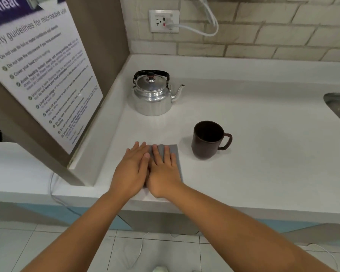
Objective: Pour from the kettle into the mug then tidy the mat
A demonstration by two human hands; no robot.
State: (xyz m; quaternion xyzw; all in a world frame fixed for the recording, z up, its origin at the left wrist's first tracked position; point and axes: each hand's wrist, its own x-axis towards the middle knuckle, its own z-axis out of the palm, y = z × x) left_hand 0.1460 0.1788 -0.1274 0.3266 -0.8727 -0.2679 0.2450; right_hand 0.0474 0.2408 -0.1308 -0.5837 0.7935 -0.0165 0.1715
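Both hands, left hand and right hand, press flat, grip open, on the folded mat; judged tidying step, next release it.

We see a shiny metal kettle upright near the tabletop's back left corner, lid on, black handle raised, spout pointing right. A dark brown mug stands upright nearer us, well apart, handle to the right. A grey mat lies flat near the front edge, left of the mug.
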